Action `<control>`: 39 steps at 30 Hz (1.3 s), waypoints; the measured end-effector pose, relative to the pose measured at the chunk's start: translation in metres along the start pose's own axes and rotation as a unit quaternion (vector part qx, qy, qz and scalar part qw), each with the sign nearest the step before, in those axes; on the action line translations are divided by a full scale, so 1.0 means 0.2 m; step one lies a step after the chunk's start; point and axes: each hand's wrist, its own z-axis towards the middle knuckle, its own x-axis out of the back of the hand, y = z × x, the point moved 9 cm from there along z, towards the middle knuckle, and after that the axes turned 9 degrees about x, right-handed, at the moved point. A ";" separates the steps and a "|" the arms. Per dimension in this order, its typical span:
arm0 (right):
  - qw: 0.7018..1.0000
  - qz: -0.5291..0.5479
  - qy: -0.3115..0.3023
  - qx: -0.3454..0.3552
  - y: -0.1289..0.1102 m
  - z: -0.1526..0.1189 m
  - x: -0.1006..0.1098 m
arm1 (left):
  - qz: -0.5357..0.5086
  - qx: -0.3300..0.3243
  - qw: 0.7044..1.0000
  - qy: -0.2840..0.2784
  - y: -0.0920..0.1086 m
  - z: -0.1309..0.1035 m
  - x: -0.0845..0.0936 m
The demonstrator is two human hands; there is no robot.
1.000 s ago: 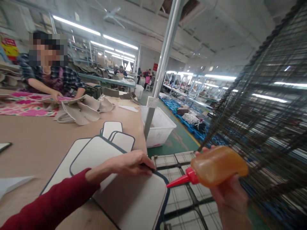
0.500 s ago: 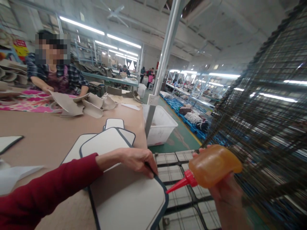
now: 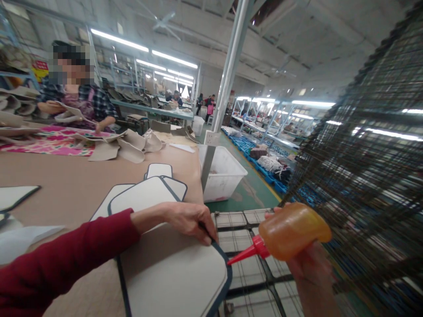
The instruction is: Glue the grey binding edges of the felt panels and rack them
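Observation:
My left hand is closed on the far edge of a white panel with dark edging, fingers pinching the border near its corner. In my right hand is a squeeze bottle of amber liquid, held tilted. Its red nozzle points left and down, the tip at the panel's dark right border; whether it touches I cannot tell. More dark-edged white panels lie overlapped just beyond my left hand.
Across the brown table a person handles grey-beige pieces over pink patterned fabric. A white bin stands beside a metal post. A wire mesh rack rises at right, with a metal grid below the bottle.
The nozzle tip has shifted very slightly left along the panel's border. My left hand keeps its place. Across the table, the person has lifted a beige piece.

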 end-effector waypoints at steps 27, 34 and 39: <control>0.992 -0.051 0.064 0.098 0.02 -0.09 0.15 | -0.029 0.036 0.994 0.094 -0.13 -0.07 0.13; 0.988 -0.041 0.088 0.121 -0.01 -0.07 0.10 | -0.049 0.050 0.992 0.105 -0.15 -0.08 0.14; 0.984 -0.045 0.131 0.109 0.01 -0.11 0.09 | -0.051 0.048 0.990 0.119 -0.17 -0.10 0.15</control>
